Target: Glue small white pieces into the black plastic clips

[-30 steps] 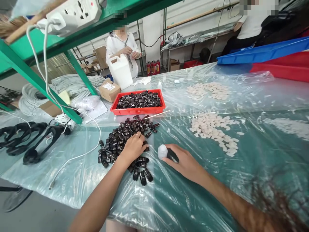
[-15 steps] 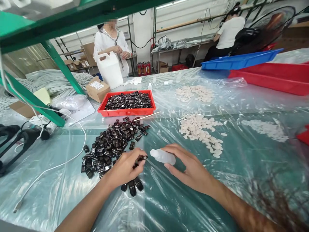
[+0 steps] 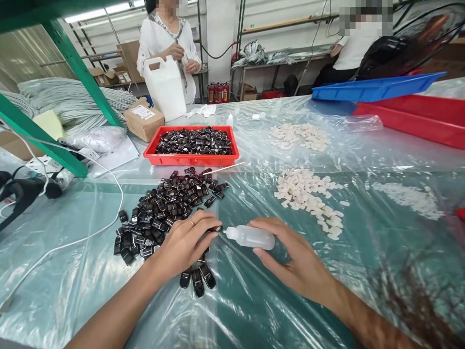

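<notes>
Between thumb and fingers my left hand point(image 3: 189, 240) pinches a small black plastic piece point(image 3: 217, 229), most of it hidden by the fingers. My right hand point(image 3: 290, 252) is closed around a translucent white squeeze bottle point(image 3: 254, 237) that lies nearly level. The bottle's thin nozzle points left and is at or very near the end of the black piece; I cannot tell whether they touch. A pile of similar black pieces point(image 3: 160, 208) spreads behind and left of my left hand. Several more black pieces point(image 3: 197, 282) lie just in front of it.
Behind the pile stands a red tray point(image 3: 192, 160) full of black pieces, with a thin wooden stick point(image 3: 228, 167) near it. Small pale pieces point(image 3: 308, 194) lie at right. A white jug point(image 3: 165, 89), a carton point(image 3: 143, 118) and a blue tray point(image 3: 378, 88) stand further back. A co-worker point(image 3: 169, 43) stands opposite.
The bottle has turned to lie flatter, and its nozzle now meets or nearly meets the black piece. My left hand has rolled slightly. The whole view has shifted a little.
</notes>
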A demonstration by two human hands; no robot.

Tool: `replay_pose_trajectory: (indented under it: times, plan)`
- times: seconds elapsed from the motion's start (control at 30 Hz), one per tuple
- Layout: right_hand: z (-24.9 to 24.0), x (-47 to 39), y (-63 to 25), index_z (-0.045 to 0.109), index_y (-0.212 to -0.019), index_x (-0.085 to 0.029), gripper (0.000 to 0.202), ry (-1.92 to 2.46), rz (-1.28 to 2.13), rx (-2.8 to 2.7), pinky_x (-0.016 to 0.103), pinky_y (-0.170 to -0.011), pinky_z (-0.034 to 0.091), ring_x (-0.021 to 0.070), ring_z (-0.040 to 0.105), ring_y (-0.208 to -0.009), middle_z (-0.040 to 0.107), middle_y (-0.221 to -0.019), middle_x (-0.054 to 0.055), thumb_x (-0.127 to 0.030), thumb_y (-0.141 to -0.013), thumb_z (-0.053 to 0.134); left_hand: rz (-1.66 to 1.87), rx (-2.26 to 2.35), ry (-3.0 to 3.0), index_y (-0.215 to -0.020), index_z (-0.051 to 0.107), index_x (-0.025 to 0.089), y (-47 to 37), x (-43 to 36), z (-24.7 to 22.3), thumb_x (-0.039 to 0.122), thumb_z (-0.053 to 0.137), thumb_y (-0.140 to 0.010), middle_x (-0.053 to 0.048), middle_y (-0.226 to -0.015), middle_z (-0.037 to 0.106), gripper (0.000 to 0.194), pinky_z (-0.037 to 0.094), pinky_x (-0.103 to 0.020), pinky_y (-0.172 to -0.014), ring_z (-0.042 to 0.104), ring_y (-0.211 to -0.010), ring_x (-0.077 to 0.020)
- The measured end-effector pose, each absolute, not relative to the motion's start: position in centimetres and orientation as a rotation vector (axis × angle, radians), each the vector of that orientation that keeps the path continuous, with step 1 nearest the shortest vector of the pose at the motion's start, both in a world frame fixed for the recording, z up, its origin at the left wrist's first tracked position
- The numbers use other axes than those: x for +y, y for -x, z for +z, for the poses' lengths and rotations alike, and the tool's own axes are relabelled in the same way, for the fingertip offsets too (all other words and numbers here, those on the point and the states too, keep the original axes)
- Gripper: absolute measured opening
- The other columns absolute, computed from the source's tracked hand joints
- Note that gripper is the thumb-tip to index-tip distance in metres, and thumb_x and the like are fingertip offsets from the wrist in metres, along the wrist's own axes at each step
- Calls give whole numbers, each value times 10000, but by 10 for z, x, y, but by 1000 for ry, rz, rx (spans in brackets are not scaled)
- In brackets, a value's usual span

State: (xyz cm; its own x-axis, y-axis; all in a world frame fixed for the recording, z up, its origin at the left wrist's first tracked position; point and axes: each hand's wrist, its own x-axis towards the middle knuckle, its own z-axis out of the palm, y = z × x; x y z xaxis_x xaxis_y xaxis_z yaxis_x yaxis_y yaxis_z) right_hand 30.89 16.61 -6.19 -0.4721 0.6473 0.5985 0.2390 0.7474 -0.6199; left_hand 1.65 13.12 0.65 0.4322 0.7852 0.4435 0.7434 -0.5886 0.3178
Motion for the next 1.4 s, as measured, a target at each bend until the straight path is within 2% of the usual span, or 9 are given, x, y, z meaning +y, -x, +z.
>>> replay_pose_trajectory:
  times: [0.23, 0.37, 0.5, 0.7, 0.9, 1.1, 1.27, 1.4]
  plan:
    - [-55, 161, -303, 742, -1594, -341, 502, 617, 517, -2039, 325, -892, 816, 271, 950, -1146, 907, -1358, 101, -154, -1128, 746, 844, 1438, -2632, -1240, 565, 256, -20, 125, 17, 337, 411, -1091, 6, -1153, 632, 229, 580, -256, -840, 667, -997, -104]
    - [-49, 156, -305, 761, -1564, -324, 462, 626, 383, -2057, 319, -908, 819, 277, 950, -1197, 879, -1388, 133, -154, -1135, 738, 851, 1451, -2665, -1220, 588, 250, -22, 125, 17, 331, 403, -1093, 4, -1138, 643, 238, 584, -253, -832, 669, -1002, -104]
    - [-40, 145, -307, 721, -1578, -308, 494, 614, 271, -2096, 320, -875, 821, 286, 959, -1146, 879, -1363, 159, -121, -1121, 709, 849, 1373, -2685, -1235, 577, 242, -24, 124, 17, 290, 445, -1079, -5, -1141, 641, 210, 580, -242, -849, 667, -991, -103]
    - [-32, 125, -303, 693, -1490, -314, 480, 644, 227, -2033, 378, -865, 843, 312, 967, -1019, 924, -1196, 132, -94, -1063, 704, 917, 1309, -2706, -1254, 563, 245, -25, 122, 18, 267, 462, -1073, -9, -1150, 659, 208, 569, -228, -879, 676, -1006, -102]
    - [-29, 123, -306, 693, -1470, -316, 428, 676, 160, -2060, 385, -888, 861, 299, 984, -981, 962, -1173, 116, -120, -1090, 679, 939, 1255, -2694, -1273, 561, 252, -25, 121, 19, 237, 500, -1053, -14, -1126, 684, 229, 590, -252, -864, 683, -997, -117]
    - [-27, 123, -309, 661, -1585, -428, 619, 690, 272, -2074, 462, -887, 879, 350, 994, -1000, 974, -1204, 86, -146, -1037, 728, 945, 1253, -2715, -1258, 567, 244, -26, 120, 22, 218, 515, -1042, -14, -1114, 696, 224, 595, -252, -861, 691, -976, -116]
    - [-29, 124, -310, 659, -1676, -461, 764, 687, 344, -2040, 491, -850, 880, 389, 991, -1035, 966, -1253, 92, -149, -988, 777, 965, 1180, -2706, -1281, 550, 242, -26, 120, 22, 166, 534, -1017, -27, -1115, 693, 275, 602, -273, -853, 684, -997, -132]
    - [-29, 124, -313, 621, -1774, -462, 870, 669, 309, -2052, 495, -841, 874, 388, 987, -1026, 968, -1246, 106, -123, -988, 775, 954, 1208, -2727, -1268, 563, 247, -27, 119, 21, 169, 541, -1019, -19, -1122, 691, 262, 590, -266, -861, 681, -1004, -127]
